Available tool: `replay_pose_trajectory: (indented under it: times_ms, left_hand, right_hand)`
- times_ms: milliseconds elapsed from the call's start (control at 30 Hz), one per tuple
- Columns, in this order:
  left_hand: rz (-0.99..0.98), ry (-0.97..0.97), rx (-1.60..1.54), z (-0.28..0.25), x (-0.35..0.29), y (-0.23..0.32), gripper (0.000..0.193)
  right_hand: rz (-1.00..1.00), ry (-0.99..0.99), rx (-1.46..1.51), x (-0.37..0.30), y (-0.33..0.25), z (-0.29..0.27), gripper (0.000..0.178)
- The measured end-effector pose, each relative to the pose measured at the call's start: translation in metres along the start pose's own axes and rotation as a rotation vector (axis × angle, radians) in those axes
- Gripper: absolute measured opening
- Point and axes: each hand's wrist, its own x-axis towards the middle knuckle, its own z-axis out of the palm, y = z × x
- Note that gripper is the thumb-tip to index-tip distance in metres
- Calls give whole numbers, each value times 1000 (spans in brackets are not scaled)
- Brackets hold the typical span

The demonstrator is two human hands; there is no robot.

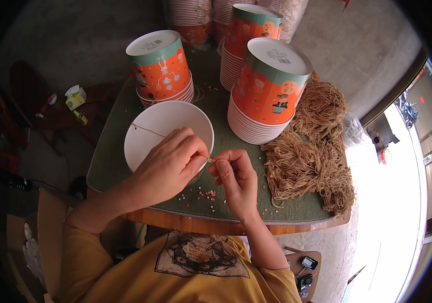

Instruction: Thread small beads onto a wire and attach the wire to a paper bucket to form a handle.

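Observation:
A white paper bucket [147,113] sits on the table with its round mouth toward me. A thin tan cord [147,130] runs from the left part of its rim across the mouth to my left hand [173,156]. That hand reaches over the bucket, its fingers closed on the cord near the right rim. Close beside it, my right hand [236,179] pinches the cord between thumb and forefinger. The fingertips of both hands nearly meet there. Whether the cord is knotted at that spot is too small to tell.
Orange and green bucket stacks [271,86] stand upside down behind, with another stack [160,65] at the back left. Bundles of tan cord [307,166] cover the right side of the green tabletop [110,161]. Small red and white bits [206,194] lie near the front edge.

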Motion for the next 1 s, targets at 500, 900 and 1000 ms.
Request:
replay_pose_trajectory:
  times_ms: [500,900,1000]
  left_hand:
    - [-92,-18,-199,-1,2,3,12]
    - [-52,-30,-167,1,3,1,11]
    - [-133,-28,-314,4,0,4,15]
  right_hand:
    - [-134,8,-153,-1,-2,1,15]
    - [-160,11,-144,1,-3,3,22]
    - [-144,10,-164,2,-7,4,25]
